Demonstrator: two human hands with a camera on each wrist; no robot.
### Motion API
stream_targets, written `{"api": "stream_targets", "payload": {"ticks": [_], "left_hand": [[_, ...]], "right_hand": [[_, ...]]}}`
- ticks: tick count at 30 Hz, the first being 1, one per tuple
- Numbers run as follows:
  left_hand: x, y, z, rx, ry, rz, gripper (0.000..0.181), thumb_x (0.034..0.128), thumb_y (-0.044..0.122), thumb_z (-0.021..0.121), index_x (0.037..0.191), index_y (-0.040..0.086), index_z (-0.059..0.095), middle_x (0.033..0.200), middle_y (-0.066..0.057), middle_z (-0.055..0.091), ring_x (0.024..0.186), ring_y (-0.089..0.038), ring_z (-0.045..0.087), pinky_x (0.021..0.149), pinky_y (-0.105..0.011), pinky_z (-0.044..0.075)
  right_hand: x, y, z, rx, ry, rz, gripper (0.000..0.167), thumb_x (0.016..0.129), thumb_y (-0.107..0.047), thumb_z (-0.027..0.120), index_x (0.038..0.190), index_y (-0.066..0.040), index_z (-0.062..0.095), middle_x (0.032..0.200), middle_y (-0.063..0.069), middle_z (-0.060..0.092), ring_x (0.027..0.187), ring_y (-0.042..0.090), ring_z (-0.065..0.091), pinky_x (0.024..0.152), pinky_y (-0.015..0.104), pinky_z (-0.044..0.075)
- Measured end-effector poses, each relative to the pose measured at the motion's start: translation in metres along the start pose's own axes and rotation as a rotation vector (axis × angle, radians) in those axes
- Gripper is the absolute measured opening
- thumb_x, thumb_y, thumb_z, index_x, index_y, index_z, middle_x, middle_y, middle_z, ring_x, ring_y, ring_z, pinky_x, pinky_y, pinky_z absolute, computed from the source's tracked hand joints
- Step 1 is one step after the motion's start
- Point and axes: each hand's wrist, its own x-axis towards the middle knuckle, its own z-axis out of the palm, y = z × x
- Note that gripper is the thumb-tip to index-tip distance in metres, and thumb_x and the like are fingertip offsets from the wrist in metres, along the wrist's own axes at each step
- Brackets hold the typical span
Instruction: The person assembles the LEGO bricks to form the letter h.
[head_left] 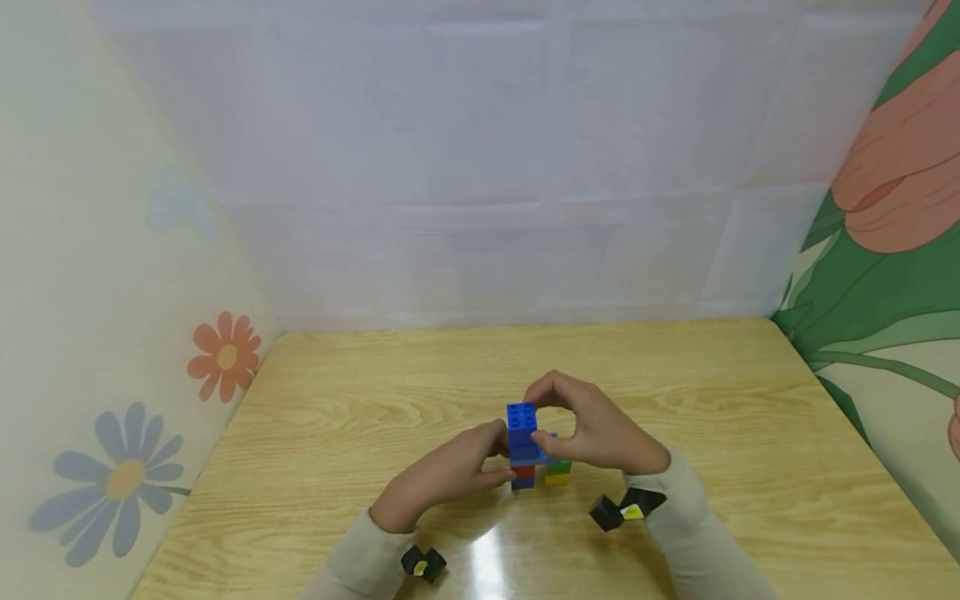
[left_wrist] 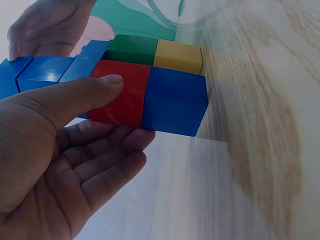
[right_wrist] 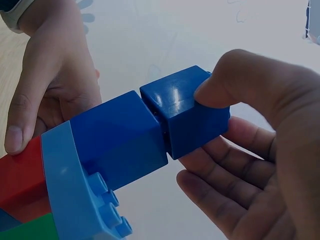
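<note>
A small tower of toy building bricks stands on the table. My left hand (head_left: pixel 453 467) grips its left leg, the thumb lying on the red brick (left_wrist: pixel 122 95) above a dark blue brick (left_wrist: pixel 175 102). Beside that leg are a green brick (left_wrist: pixel 132 49) and a yellow brick (left_wrist: pixel 178 56). A lighter blue brick (right_wrist: pixel 65 185) with bare studs bridges both legs. On it sits a blue brick (right_wrist: pixel 120 135). My right hand (head_left: pixel 600 425) pinches the topmost blue brick (right_wrist: pixel 187 115), which is slightly tilted, with a narrow gap beneath it.
The wood-grain table (head_left: pixel 360 383) extends around the bricks. A white sheet (head_left: pixel 480 167) hangs behind it, and flower-patterned walls flank both sides. Black wrist devices sit on both sleeves, the right one (head_left: pixel 626 508) near the table surface.
</note>
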Motion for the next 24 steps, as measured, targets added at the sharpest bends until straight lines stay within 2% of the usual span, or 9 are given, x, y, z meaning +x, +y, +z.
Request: {"api": "stream_targets", "payload": {"ticks": [5,19,24], "left_hand": [[0.0006,-0.0002,0.0005,-0.007,-0.003,-0.009,0.04,0.0942,0.024,0.067,0.129,0.014,0.049,0.111,0.006,0.062,0.107,-0.01,0.061,0.092,-0.028,0.05],[-0.0001,0.0029,0.0003,0.003,0.0,-0.016,0.036,0.0934,0.023,0.068,0.124,0.013,0.051,0.112,0.005,0.063,0.102,-0.008,0.061,0.088,-0.027,0.051],[-0.0009,0.0049,-0.0011,-0.007,-0.006,-0.001,0.039,0.0941,0.022,0.067,0.128,0.012,0.049,0.112,0.004,0.063,0.104,-0.009,0.061,0.09,-0.027,0.05]], "right_hand": [[-0.0003,-0.0003,0.0001,0.005,-0.003,0.001,0.029,0.092,-0.019,0.067,0.116,-0.02,0.051,0.114,-0.003,0.057,0.111,0.016,0.059,0.096,0.034,0.049],[-0.0004,-0.0009,-0.0006,-0.005,-0.002,-0.021,0.028,0.091,-0.017,0.068,0.114,-0.019,0.052,0.115,-0.003,0.057,0.109,0.016,0.059,0.095,0.034,0.05],[-0.0008,-0.002,-0.0009,-0.007,-0.006,-0.01,0.027,0.092,-0.018,0.067,0.113,-0.02,0.051,0.116,-0.002,0.056,0.109,0.016,0.059,0.095,0.035,0.05]]}}
